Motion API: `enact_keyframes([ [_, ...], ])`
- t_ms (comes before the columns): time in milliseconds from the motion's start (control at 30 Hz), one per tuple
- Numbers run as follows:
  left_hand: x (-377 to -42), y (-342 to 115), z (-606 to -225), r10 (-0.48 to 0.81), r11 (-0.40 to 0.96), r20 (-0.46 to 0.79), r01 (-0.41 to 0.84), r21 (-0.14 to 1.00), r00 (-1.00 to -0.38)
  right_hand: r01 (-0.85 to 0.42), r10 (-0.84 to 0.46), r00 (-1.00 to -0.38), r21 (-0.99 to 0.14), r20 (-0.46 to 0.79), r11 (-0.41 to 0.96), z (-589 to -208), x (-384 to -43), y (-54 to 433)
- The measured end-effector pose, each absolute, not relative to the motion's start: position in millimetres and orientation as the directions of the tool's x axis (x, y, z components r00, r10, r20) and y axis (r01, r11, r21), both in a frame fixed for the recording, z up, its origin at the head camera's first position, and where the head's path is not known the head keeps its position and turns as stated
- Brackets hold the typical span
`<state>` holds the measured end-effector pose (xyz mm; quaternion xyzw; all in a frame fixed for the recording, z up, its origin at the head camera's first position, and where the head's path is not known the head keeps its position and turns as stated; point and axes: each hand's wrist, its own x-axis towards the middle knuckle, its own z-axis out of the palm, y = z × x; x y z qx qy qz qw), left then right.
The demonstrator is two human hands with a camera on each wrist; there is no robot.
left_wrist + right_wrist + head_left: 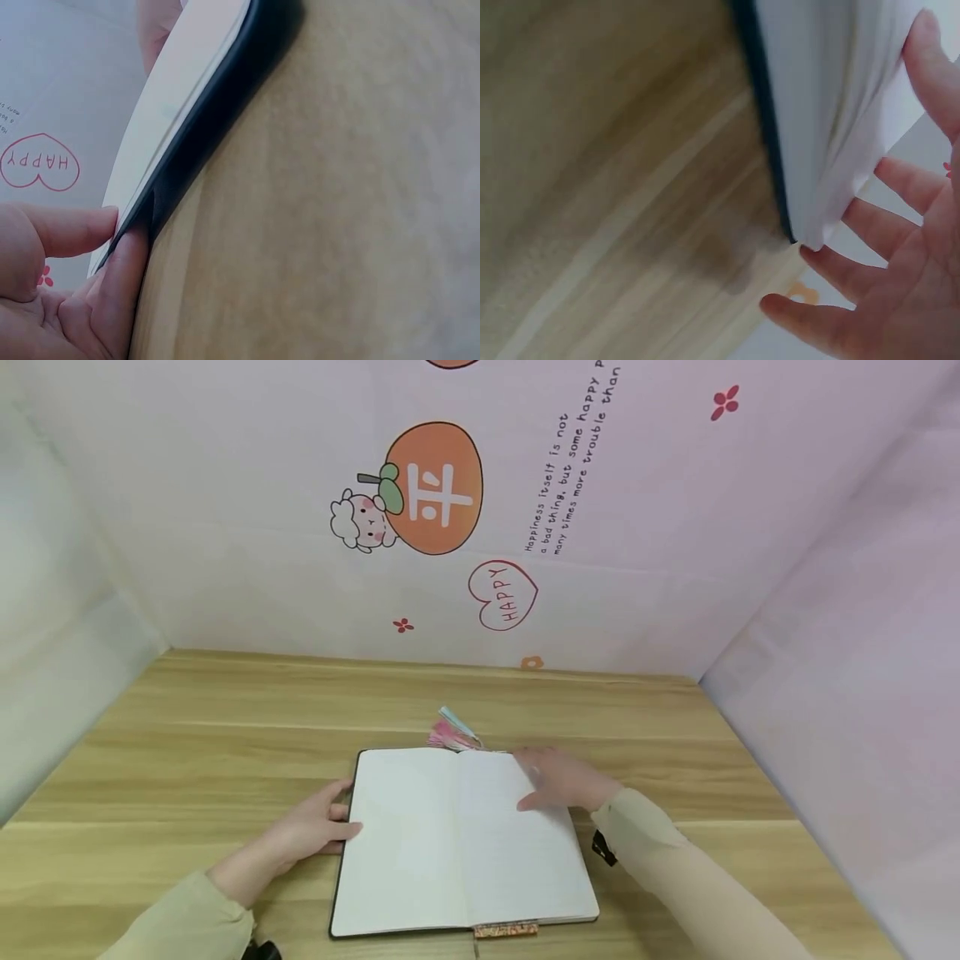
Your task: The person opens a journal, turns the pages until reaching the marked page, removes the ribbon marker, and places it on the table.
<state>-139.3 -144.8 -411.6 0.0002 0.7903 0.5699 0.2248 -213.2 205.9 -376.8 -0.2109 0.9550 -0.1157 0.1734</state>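
Observation:
An open notebook point(408, 843) with blank white pages and a dark cover lies on the wooden table. At its left edge my left hand point(318, 822) pinches it, thumb on the page and fingers at the underside of the dark cover point(217, 105). Over the upper right corner of the right-hand page is my right hand point(562, 778), blurred in the head view. In the right wrist view its fingers point(855, 270) are spread and fairly straight, with fingertips right at the edge of the pages point(832, 157).
Pink and light-blue tassels point(453, 732) stick out past the notebook's top edge. A patterned orange-brown tab point(506, 931) shows at the bottom edge. Behind the wooden table point(247, 727) stands a printed wall cloth point(300, 602), with white cloth at both sides.

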Motion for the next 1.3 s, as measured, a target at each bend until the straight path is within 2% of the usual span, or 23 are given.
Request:
enact_keyframes([
  [233,-138.8,-143.8,-410.9,0.256,0.362,-0.357,-0.253,0.897,-0.899,-0.349,-0.43,-0.866,-0.31,-0.255,0.885,-376.0,-218.8,207.9],
  [567,-138.2,-145.4,-409.4,0.28,0.351,-0.355,-0.249,0.903,-0.892,-0.347,-0.398,-0.893,-0.245,-0.207,0.905,-371.9,-213.8,194.3],
  [867,-138.6,-145.3,-409.9,0.302,0.343,-0.344,-0.235,0.91,-0.889,-0.413,-0.44,-0.891,-0.199,-0.115,0.889,-376.3,-207.4,195.1],
  [1133,-138.8,-145.6,-410.3,0.302,0.344,-0.343,-0.234,0.909,-0.89,-0.459,-0.483,-0.875,-0.267,-0.029,0.848,-378.2,-201.6,195.8],
  [1300,-138.1,-145.8,-410.1,0.3,0.348,-0.344,-0.234,0.908,-0.89,-0.485,-0.52,-0.853,-0.303,-0.039,0.82,-375.6,-193.5,198.1],
])
